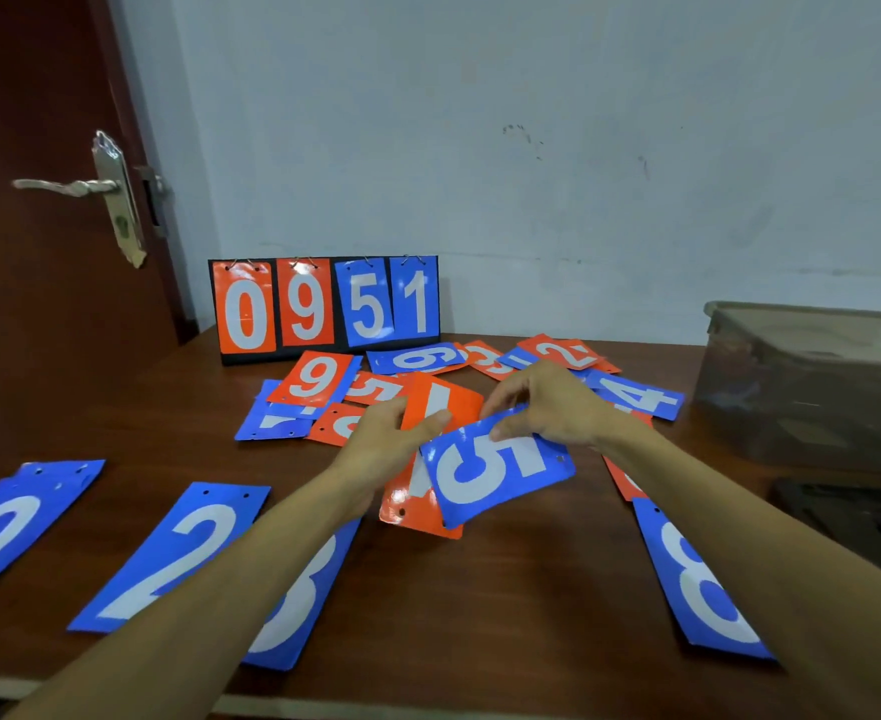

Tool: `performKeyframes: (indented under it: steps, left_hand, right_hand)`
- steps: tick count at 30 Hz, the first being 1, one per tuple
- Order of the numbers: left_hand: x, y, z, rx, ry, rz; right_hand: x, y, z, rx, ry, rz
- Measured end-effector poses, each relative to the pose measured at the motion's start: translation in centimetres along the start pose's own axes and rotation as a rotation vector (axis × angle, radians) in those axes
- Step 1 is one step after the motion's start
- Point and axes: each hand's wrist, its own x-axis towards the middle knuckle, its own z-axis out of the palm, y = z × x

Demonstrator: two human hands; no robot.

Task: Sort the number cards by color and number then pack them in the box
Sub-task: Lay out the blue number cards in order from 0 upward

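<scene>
I see only a blue row (178, 553) sorted at bottom; the pile (319, 379) and box (812, 376) wait. Left hand (391, 444) pinches an orange card (443, 402), right hand (552, 402) the blue five (495, 470).

Head camera looks forward and down, close over the table (506, 589), toward the wall (532, 148).

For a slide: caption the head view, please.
Left hand grips orange card; right hand pinches blue 5 card, sorting over wooden table.
</scene>
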Motion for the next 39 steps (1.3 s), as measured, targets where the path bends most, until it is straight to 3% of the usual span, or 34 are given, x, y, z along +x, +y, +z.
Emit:
performKeyframes:
  steps: [3, 6, 9, 12, 16, 20, 23, 28, 39]
  left_hand:
    - [0.0, 0.3, 0.6, 0.024, -0.066, -0.040]
    - [0.0, 0.6, 1.0, -0.004, -0.026, -0.078]
    - [0.2, 0.4, 1.3, -0.094, 0.077, -0.104]
    - [0.1, 0.1, 1.3, -0.132, 0.097, -0.134]
    - [-0.3, -0.2, 0.5, -0.067, 0.046, -0.185]
    - [-0.8, -0.3, -1.9, -0.170, 0.145, -0.207]
    - [-1.4, -0.1, -4.1, -0.229, 0.228, -0.201]
    - [-2.3, 0.0, -6.0, -0.249, 0.218, -0.199]
    - [-5.5, 0.4, -2.0, -0.236, 0.076, -0.220]
  right_hand:
    - [0.0, 0.8, 0.4, -0.012, 0.151, -0.027]
    - [0.0, 1.7, 0.7, 0.089, 0.321, 0.051]
    - [-0.4, 2.7, 0.7, 0.415, 0.296, 0.247]
    - [-1.0, 3.4, 1.0, 0.573, 0.233, 0.288]
    - [-1.4, 3.4, 1.8, 0.543, 0.201, 0.261]
    - [-1.5, 2.7, 3.0, 0.429, 0.092, 0.263]
    - [-1.8, 1.9, 3.6, 0.247, -0.021, 0.224]
    - [-3.4, 0.8, 3.4, -0.043, -0.179, 0.201]
    - [-7.7, -0.1, 3.7, -0.061, -0.269, 0.192]
